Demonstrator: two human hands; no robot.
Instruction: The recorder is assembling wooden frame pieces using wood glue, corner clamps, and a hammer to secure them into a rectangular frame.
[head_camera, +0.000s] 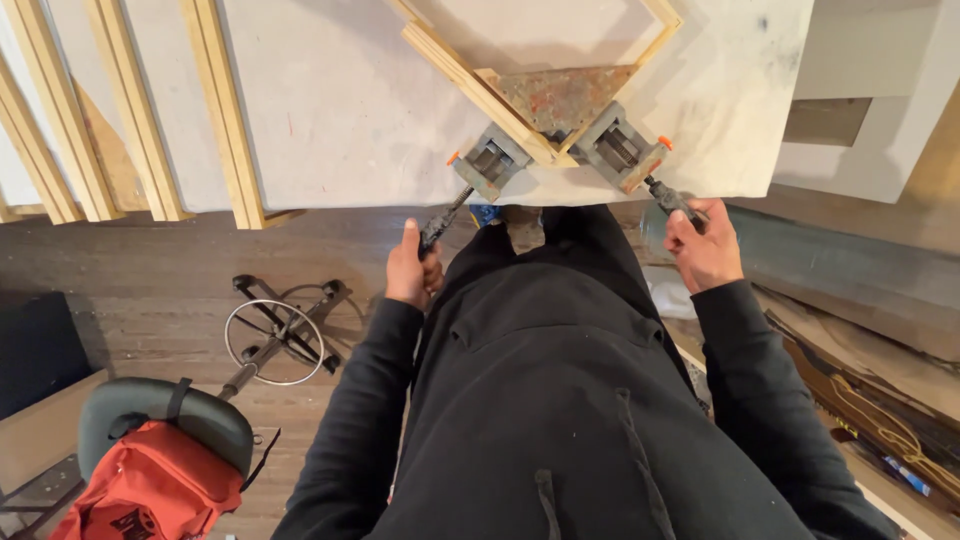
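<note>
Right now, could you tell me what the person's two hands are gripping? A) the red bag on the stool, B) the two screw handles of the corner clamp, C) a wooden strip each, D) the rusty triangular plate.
B: the left hand and the right hand each close around a dark screw handle of the corner clamp, which holds the wooden frame corner at the edge of the table.

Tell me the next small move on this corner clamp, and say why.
Probably turn both screw handles a little tighter, evenly. The left hand grips the left handle and the right hand the right handle, while two wooden strips meet at a right angle in the corner clamp.
</note>
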